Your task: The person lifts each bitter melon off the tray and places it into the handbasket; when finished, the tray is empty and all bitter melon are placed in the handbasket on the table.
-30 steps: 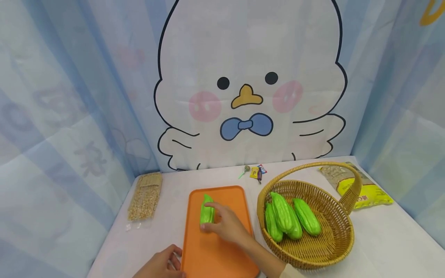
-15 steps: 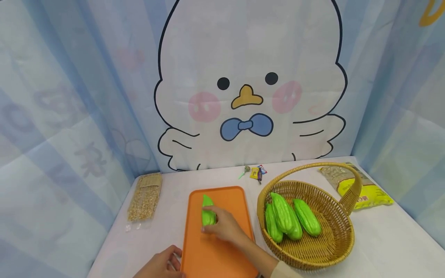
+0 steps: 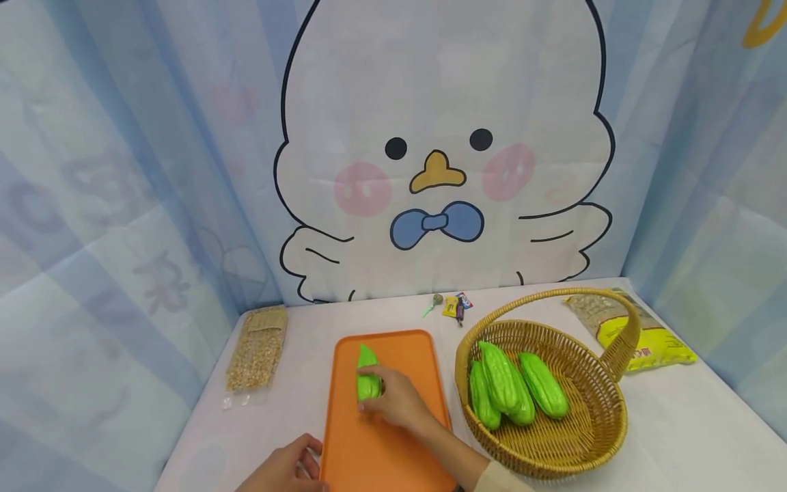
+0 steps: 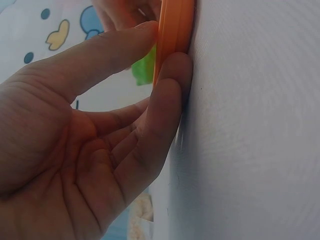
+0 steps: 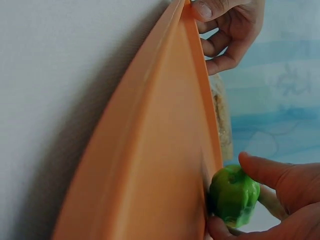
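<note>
An orange tray point(image 3: 399, 348) lies on the white table. A green ridged gourd point(image 3: 367, 372) rests on it near the left side. My right hand point(image 3: 396, 403) grips the gourd's near end, thumb and fingers curled round it; the right wrist view shows the gourd point(image 5: 232, 195) pinched against the tray point(image 5: 160, 150). My left hand point(image 3: 289, 468) holds the tray's near left edge, thumb on top and fingers under the rim point(image 4: 172, 30).
A woven basket point(image 3: 590, 430) with a handle stands right of the tray, holding three green gourds point(image 3: 507, 383). A bag of grain point(image 3: 258, 348) lies at the left, a yellow packet point(image 3: 639, 335) at the far right, small wrappers point(image 3: 455, 304) near the backdrop.
The right hand has slid slightly along the gourd and closed more around its near end. The left hand has stayed on the tray's edge.
</note>
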Tool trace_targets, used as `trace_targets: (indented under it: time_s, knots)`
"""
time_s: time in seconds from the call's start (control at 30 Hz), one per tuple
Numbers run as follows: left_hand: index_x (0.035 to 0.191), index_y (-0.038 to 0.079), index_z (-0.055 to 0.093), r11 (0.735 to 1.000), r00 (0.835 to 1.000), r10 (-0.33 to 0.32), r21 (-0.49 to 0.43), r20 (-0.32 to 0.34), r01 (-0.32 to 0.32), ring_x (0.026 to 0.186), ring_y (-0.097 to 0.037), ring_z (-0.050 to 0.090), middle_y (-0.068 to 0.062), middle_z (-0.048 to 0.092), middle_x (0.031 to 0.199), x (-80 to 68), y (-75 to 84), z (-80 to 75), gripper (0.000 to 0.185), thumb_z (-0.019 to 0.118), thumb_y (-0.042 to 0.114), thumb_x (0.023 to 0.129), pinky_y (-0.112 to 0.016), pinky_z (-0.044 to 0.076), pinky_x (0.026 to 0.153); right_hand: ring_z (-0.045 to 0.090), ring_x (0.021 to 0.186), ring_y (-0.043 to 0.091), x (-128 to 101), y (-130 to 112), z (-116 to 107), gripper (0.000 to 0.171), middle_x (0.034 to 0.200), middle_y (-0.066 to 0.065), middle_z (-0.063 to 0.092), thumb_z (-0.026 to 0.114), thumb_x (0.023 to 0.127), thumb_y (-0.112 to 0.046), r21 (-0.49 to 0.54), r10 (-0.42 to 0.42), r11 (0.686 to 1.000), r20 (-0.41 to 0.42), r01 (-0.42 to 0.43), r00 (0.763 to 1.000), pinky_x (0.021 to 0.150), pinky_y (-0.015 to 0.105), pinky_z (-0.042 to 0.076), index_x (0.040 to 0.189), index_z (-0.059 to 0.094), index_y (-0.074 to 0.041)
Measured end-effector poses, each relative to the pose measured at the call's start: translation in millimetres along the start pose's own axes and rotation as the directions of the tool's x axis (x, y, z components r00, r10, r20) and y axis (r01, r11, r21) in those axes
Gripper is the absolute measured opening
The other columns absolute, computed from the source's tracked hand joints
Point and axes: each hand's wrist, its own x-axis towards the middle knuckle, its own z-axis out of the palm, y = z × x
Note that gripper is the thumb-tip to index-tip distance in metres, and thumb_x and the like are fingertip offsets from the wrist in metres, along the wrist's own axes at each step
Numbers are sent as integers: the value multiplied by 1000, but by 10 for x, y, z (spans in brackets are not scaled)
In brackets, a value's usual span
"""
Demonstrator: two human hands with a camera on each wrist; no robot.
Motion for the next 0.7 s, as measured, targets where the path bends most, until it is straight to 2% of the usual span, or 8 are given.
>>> trace_targets:
  time_s: [0.2, 0.4, 0.53, 0.7]
  knots:
    - [111, 1, 54, 1000, 1000, 9, -5, -1, -9, 71, -19, 58, -2, 57, 81, 2, -1, 3, 44, 81, 22, 84, -34, 48, 65, 54, 90, 19, 7, 24, 16, 54, 115, 8, 64, 86, 75, -11, -22, -18, 1000, -16, 18, 1000, 78, 40, 46, 126, 65, -11]
    - [112, 1, 55, 1000, 1000, -6, 4, -13, 6, 71, -19, 58, -2, 58, 81, 1, 15, 10, 43, 81, 22, 84, -35, 48, 65, 54, 87, 18, 7, 27, 13, 53, 109, 5, 64, 86, 76, -14, -27, -21, 999, -28, 20, 999, 76, 38, 45, 125, 66, -13]
    - [112, 1, 55, 1000, 1000, -23, 10, -10, 23, 71, -19, 57, -2, 58, 82, 7, 11, 4, 45, 81, 24, 84, -35, 48, 65, 54, 88, 18, -11, -10, -23, 53, 109, 3, 63, 85, 77, -20, 1, -13, 1000, -21, 13, 1000, 77, 39, 45, 126, 65, -17]
    - [112, 1, 55, 1000, 1000, -26, 11, -10, 26, 71, -18, 58, -2, 58, 82, 6, 22, 3, 45, 81, 24, 83, -35, 48, 65, 59, 99, 21, -58, -88, -84, 51, 117, 3, 63, 85, 79, -22, 87, -15, 996, 4, 15, 1000, 85, 43, 48, 126, 65, -22]
